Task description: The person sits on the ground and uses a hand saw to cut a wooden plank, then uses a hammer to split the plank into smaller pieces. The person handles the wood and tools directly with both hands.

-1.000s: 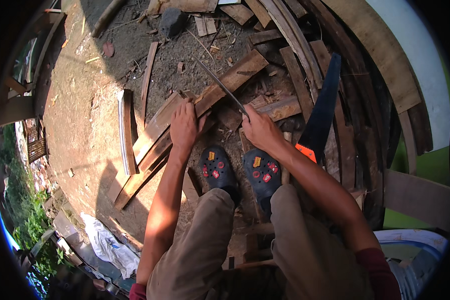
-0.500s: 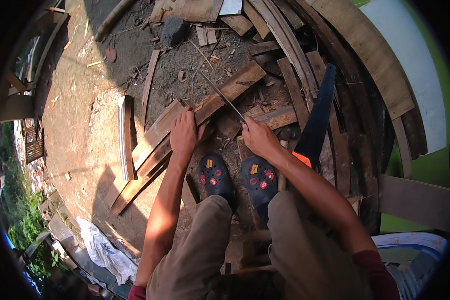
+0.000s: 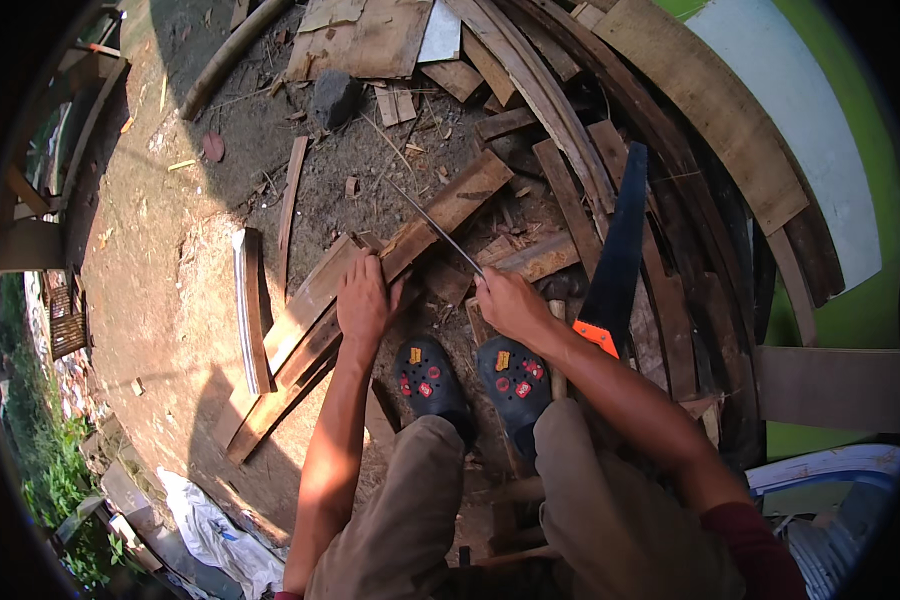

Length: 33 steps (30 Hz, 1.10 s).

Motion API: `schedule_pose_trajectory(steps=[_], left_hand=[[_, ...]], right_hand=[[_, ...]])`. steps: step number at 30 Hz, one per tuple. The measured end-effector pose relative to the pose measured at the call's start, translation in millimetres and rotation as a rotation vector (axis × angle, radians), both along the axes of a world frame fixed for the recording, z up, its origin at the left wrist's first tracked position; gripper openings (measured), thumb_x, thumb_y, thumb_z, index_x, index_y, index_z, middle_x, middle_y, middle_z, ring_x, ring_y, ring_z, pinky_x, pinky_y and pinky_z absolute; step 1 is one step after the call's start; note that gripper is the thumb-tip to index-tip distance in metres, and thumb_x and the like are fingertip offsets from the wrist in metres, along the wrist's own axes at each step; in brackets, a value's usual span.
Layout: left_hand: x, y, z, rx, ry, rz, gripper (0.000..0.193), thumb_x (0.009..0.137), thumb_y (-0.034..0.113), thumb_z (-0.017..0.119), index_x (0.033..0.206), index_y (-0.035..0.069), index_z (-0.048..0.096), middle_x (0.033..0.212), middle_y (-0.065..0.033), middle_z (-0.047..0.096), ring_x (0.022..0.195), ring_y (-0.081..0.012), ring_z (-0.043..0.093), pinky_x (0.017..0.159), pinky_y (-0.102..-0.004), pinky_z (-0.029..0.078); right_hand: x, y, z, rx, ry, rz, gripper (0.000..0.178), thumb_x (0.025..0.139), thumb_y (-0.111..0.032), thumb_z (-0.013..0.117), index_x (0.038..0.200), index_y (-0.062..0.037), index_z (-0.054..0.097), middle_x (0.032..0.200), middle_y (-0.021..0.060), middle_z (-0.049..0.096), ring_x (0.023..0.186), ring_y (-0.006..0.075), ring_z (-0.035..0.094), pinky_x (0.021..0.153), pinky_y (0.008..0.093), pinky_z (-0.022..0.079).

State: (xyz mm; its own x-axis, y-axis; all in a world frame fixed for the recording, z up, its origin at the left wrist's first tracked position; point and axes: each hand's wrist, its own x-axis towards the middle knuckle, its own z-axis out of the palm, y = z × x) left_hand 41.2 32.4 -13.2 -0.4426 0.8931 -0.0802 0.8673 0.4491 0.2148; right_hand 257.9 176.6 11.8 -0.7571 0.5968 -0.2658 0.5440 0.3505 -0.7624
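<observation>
A long wooden board point(image 3: 460, 196) slants across the ground in front of me, resting over other planks. My left hand point(image 3: 364, 300) is closed over its near part, with the fingers curled round the edge. In my right hand point(image 3: 511, 303) is a long thin metal blade point(image 3: 433, 223), seen almost edge-on, its handle hidden by the fist. The blade lies across the board, beyond my left hand; whether it touches the wood I cannot tell. Below the left hand, more planks point(image 3: 288, 385) lie at a slant toward the lower left.
A handsaw point(image 3: 620, 235) with an orange handle leans on timber at the right. Plywood sheets point(image 3: 365, 45) and a dark stone point(image 3: 337, 98) lie at the far side. My clogs point(image 3: 432, 376) stand close behind the board. A white sack point(image 3: 210, 520) lies lower left.
The whole scene sits slightly lower and further left in the picture. Both hands keep their holds, and the blade stays across nearly the same part of the board.
</observation>
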Motion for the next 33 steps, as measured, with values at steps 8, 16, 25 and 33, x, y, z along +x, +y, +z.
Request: schedule_pose_trajectory(steps=[8,16,25,33], left_hand=[[0,4,-4,0.121,0.083,-0.069,0.053,0.089,0.037,0.075,0.122,0.001,0.054,0.118,-0.0159,0.063,0.108,-0.0338,0.063,0.091,-0.0424,0.048],[-3,2,-3,0.122,0.096,-0.077,0.052,0.09,0.038,0.073,0.121,0.001,0.054,0.117,-0.0157,0.063,0.108,-0.0345,0.062,0.09,-0.0428,0.048],[0,3,5,0.01,-0.026,0.006,0.052,0.09,0.039,0.072,0.118,-0.001,0.053,0.129,-0.0183,0.06,0.119,-0.0344,0.059,0.099,-0.0444,0.046],[-3,3,1,0.148,0.083,-0.051,0.058,0.091,0.046,0.071,0.119,-0.001,0.054,0.115,-0.0168,0.063,0.106,-0.036,0.062,0.091,-0.0428,0.047]], right_hand=[[8,5,-1,-0.039,-0.049,-0.011,0.029,0.103,-0.022,0.051,0.094,0.0041,0.06,0.081,0.0297,0.065,0.082,0.0513,0.064,0.072,0.0575,0.05],[-1,5,9,-0.014,0.012,-0.039,0.031,0.103,-0.023,0.052,0.089,0.0036,0.059,0.076,0.0306,0.064,0.077,0.0526,0.063,0.069,0.0586,0.048],[1,14,3,0.0,-0.078,0.025,0.03,0.103,-0.022,0.052,0.094,0.0048,0.062,0.081,0.0309,0.066,0.079,0.0514,0.064,0.07,0.0587,0.049],[9,14,13,-0.027,0.003,0.001,0.029,0.104,-0.021,0.051,0.095,0.0044,0.062,0.083,0.0301,0.066,0.082,0.0516,0.063,0.073,0.0565,0.049]])
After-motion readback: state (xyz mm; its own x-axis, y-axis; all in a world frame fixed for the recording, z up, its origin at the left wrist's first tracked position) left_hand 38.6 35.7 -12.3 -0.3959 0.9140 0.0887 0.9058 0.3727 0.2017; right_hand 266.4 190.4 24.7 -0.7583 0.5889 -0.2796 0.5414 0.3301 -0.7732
